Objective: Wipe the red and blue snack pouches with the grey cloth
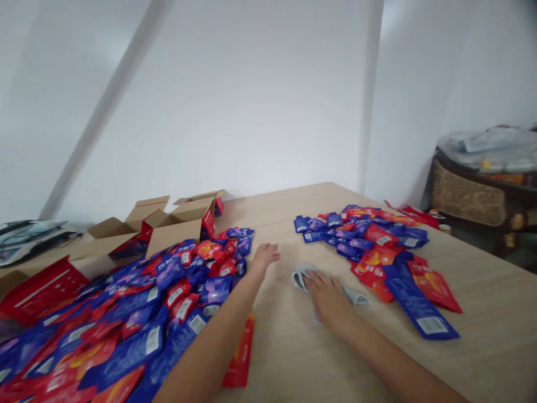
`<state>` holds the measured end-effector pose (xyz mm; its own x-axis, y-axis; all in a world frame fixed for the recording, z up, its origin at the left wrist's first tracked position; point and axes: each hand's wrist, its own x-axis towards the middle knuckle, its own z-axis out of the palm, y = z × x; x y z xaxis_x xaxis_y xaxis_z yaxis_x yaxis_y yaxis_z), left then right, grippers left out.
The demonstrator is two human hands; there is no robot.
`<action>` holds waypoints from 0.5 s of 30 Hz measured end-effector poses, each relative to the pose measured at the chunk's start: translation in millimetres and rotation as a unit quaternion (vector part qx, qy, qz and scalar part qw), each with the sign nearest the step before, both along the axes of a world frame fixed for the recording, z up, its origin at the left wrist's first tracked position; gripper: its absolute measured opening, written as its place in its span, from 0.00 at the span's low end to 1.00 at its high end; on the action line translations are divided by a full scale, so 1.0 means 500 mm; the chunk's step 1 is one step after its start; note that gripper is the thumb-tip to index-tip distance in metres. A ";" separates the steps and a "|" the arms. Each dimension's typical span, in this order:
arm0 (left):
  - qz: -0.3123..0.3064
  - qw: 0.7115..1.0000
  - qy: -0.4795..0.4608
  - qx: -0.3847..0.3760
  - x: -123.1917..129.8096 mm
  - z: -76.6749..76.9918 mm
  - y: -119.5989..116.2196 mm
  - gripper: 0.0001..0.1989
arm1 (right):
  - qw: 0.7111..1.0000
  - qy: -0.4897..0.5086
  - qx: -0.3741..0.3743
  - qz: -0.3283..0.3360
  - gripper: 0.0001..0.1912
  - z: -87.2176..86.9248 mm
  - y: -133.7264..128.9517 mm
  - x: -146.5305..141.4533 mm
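Observation:
My right hand [329,298] is pressed down over a crumpled light grey cloth [300,275] on the table, fingers bent over it. Part of the cloth sticks out past the fingertips and to the right of the hand. My left hand [265,256] hovers near the middle of the table, holding nothing, its fingers loosely bent and slightly apart. Beside it on the left lies a large heap of blue and red pouches [168,271]. A smaller pile of similar pouches [356,235] is to the right of the cloth. One red pouch [239,358] is partly hidden under my left forearm.
Opened cardboard boxes [176,235] stand along the back left, flaps up. The pale wooden table [293,201] reaches a white wall behind. A chair [465,187] with plastic-wrapped things stands at the right. Dark and white plastic packaging [29,240] lies far left.

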<state>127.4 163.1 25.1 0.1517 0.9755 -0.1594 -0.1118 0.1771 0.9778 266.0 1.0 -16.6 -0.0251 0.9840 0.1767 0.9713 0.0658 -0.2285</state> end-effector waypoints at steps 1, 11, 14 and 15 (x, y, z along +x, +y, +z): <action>-0.019 1.000 0.020 -0.011 0.041 -0.011 0.011 0.13 | 1.000 0.003 0.000 0.001 0.28 0.001 0.000 -0.001; -0.066 0.982 0.156 -0.080 0.311 -0.032 0.119 0.17 | 0.999 0.037 0.028 0.016 0.24 0.009 0.007 0.007; -0.074 0.975 0.185 -0.094 0.320 -0.034 0.118 0.17 | 0.999 0.035 0.031 0.017 0.24 0.013 0.006 0.004; -0.080 0.973 0.193 -0.096 0.315 -0.036 0.113 0.17 | 0.999 0.036 0.033 0.015 0.24 0.014 0.006 0.004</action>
